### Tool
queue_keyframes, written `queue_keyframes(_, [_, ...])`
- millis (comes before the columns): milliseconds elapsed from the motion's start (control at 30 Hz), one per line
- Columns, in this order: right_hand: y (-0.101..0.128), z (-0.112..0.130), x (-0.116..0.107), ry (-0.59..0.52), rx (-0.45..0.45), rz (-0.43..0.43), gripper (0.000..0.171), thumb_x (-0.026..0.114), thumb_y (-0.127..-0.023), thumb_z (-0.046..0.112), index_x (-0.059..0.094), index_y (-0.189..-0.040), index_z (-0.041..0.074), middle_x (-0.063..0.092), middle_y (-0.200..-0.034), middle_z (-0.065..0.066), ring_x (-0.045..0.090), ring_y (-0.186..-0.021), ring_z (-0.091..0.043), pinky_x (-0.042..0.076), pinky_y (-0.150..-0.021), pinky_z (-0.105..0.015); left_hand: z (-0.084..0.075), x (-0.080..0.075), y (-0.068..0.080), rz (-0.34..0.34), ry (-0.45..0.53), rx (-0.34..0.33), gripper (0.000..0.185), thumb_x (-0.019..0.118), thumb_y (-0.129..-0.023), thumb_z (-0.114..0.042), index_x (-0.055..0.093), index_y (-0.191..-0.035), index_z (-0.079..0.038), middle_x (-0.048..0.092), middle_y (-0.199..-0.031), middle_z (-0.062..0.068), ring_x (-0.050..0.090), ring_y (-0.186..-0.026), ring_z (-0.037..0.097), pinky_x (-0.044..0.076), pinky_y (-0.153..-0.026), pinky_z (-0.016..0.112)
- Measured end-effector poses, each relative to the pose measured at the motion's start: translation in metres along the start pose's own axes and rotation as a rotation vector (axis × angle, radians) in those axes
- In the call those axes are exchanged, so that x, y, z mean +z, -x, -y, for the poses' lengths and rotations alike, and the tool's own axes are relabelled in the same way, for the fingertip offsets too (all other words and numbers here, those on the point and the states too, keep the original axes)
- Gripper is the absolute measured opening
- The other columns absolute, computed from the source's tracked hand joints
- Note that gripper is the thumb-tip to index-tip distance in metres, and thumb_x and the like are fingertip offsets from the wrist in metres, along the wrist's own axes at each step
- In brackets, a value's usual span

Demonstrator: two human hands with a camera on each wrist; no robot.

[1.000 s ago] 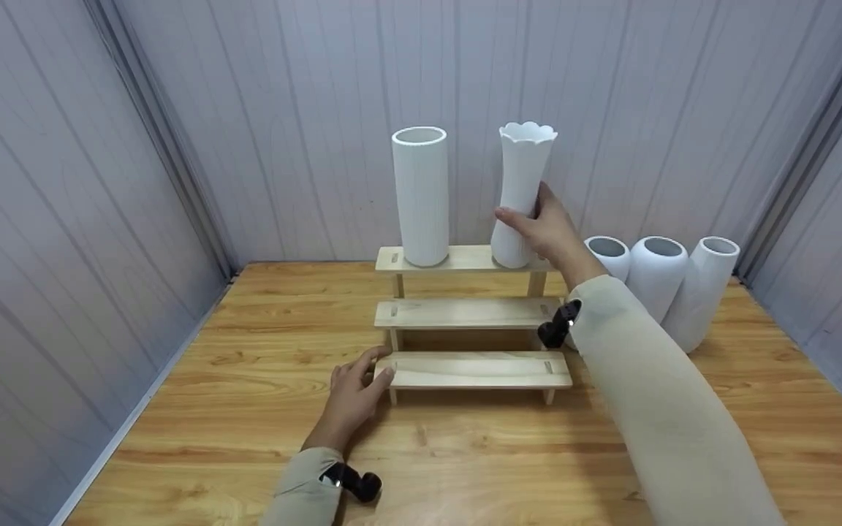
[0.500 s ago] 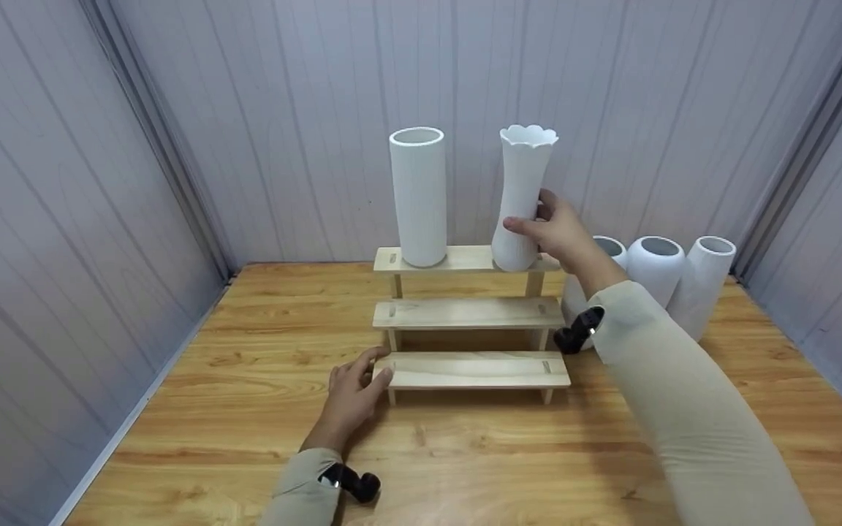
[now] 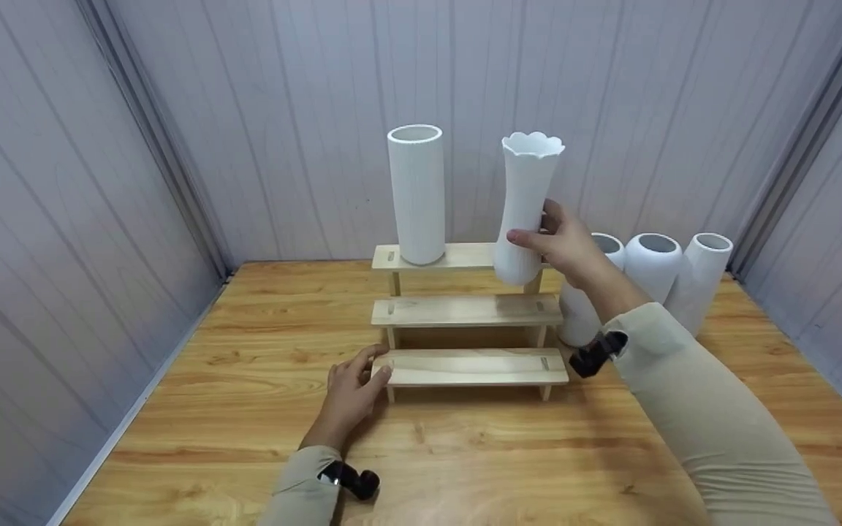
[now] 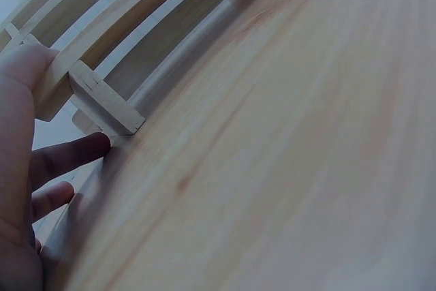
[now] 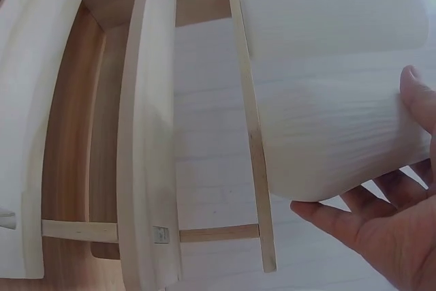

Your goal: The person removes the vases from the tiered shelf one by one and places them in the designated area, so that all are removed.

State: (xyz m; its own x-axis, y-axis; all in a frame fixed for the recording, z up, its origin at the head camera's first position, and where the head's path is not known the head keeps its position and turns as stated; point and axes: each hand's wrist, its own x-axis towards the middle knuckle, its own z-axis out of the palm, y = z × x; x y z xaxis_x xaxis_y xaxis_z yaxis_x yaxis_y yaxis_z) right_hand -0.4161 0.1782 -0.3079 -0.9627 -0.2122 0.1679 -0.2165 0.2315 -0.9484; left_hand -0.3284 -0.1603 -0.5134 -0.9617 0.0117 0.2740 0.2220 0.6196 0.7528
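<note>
In the head view, my right hand (image 3: 574,245) grips a white vase (image 3: 527,204) with a scalloped rim, thumb in front and fingers behind. The vase leans slightly right, its base overlapping the front edge of the top shelf, above the middle shelf. The right wrist view shows this vase (image 5: 334,134) large beside the shelf edge. A tall white cylindrical vase (image 3: 418,193) stands upright on the top shelf's left part. My left hand (image 3: 351,391) holds the left end of the lowest step of a three-step wooden display stand (image 3: 472,369), thumb on the board.
Several white vases stand close together on the wood-grain table (image 3: 245,409) right of the stand: a partly hidden one (image 3: 578,318), a rounded one (image 3: 651,267) and a tapered one (image 3: 700,281). A pale panelled wall (image 3: 304,131) rises behind the table.
My right hand has brought the scalloped vase forward and down from over the top shelf, so its base shows lower against the stand. The left hand keeps its place.
</note>
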Motion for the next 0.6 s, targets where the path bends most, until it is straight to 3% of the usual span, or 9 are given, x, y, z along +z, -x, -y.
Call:
queue_keyframes(267, [0.023,-0.003,0.002,-0.059,-0.049,0.016,0.077,0.075,-0.076,0.028,0.032,-0.138,0.009,0.046,-0.132,-0.012,0.046,-0.117,-0.028,0.043,-0.090,-0.047,-0.001,0.000,-0.001,-0.004,-0.019,-0.006,0.039,0.054,-0.088,-0.049,0.053,-0.124,-0.032,0.060,-0.113,0.004,0.044,-0.113,0.027,0.001,-0.107,0.048])
queue_keyframes(600, [0.047,-0.013,-0.001,-0.041,-0.065,0.036,0.074,0.074,-0.078,0.025,0.034,-0.138,0.007,0.047,-0.130,-0.015,0.048,-0.115,-0.029,0.042,-0.090,-0.048,-0.003,0.000,-0.002,-0.015,-0.008,-0.001,0.036,0.055,-0.088,-0.047,0.054,-0.122,-0.035,0.060,-0.113,0.008,0.045,-0.110,0.027,0.004,-0.106,0.049])
